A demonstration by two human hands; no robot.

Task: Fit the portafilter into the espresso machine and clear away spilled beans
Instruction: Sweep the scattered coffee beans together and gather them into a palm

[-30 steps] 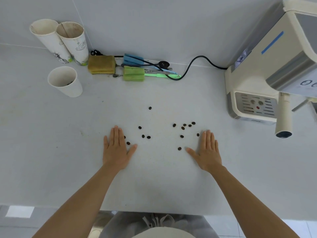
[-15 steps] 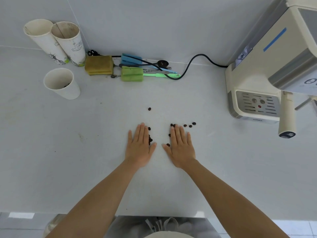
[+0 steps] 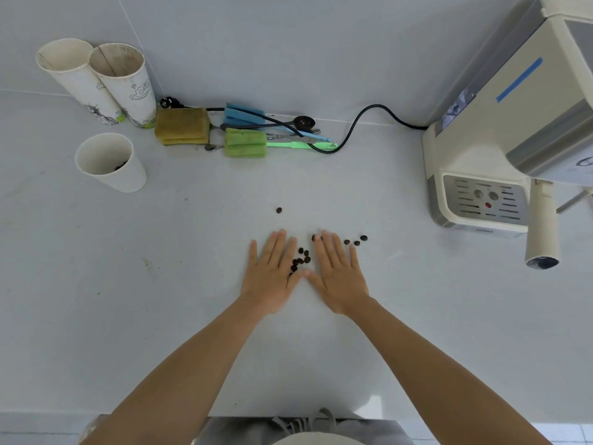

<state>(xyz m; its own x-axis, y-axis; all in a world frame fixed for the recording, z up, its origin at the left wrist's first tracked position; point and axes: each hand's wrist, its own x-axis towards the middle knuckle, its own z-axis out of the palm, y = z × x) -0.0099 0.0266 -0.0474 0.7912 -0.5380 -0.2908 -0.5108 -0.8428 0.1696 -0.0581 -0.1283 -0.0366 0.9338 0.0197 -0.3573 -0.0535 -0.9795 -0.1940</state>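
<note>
Fingers flat and spread, left hand (image 3: pixel 271 277) and right hand (image 3: pixel 340 277) flank gathered beans (image 3: pixel 300 259) amid bare counter (image 3: pixel 160 300).

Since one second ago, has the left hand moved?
Yes. The left hand slid right across the counter, toward the espresso machine, herding coffee beans against the right hand.
</note>
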